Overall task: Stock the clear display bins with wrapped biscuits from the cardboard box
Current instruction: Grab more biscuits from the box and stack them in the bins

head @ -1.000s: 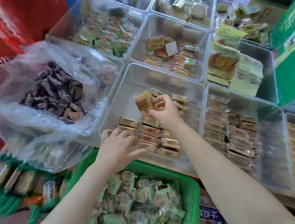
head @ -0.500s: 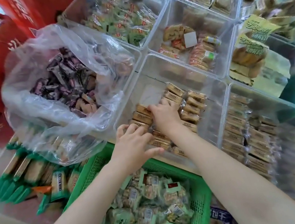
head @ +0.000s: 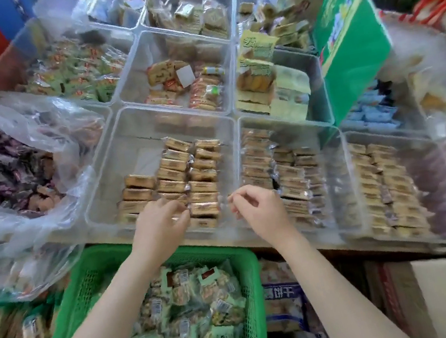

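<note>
Left hand [head: 160, 226] lies at the near wall of the bin [head: 113, 154], fingers loosely bent, tips on the biscuits [head: 184, 175] rowed inside. Right hand [head: 261, 209] hovers alongside, fingers curled, holding nothing.

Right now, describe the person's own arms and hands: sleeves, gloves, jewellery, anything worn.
Both arms come up from the bottom of the head view, bare along all that shows. No sleeve edge is in view. The left hand and right hand are bare: no gloves, and no ring, watch or bracelet is visible at fingers or wrists. Fingernail detail is too blurred to tell.
</note>
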Motion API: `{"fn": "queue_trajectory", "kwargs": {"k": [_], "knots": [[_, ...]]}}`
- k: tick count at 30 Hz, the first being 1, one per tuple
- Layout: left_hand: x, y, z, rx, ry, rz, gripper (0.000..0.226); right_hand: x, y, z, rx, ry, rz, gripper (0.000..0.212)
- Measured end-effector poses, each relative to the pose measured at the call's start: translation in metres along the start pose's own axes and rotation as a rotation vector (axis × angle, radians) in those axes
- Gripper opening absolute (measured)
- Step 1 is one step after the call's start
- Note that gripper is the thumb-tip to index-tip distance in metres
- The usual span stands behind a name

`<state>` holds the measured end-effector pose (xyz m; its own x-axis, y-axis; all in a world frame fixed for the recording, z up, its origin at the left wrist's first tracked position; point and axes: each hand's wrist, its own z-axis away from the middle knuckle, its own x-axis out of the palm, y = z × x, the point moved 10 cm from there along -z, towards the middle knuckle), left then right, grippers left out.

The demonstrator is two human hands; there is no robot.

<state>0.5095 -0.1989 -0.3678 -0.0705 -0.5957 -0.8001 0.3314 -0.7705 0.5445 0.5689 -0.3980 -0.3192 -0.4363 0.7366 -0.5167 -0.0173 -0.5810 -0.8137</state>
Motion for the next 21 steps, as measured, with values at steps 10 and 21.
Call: {"fn": "queue_trajectory", "kwargs": {"k": [10, 21], "knots": [[0.192, 0.357, 0.074, 0.470, -0.389, 0.162, 0.019, -0.343, 0.197, 0.237, 0.332, 1.001, -0.439, 0.026], [0.316, 0.582, 0.120, 0.658, -0.224, -0.053, 0.053, -0.431, 0.457, 0.300, 0.796, 0.939, -0.613, 0.023]]}}
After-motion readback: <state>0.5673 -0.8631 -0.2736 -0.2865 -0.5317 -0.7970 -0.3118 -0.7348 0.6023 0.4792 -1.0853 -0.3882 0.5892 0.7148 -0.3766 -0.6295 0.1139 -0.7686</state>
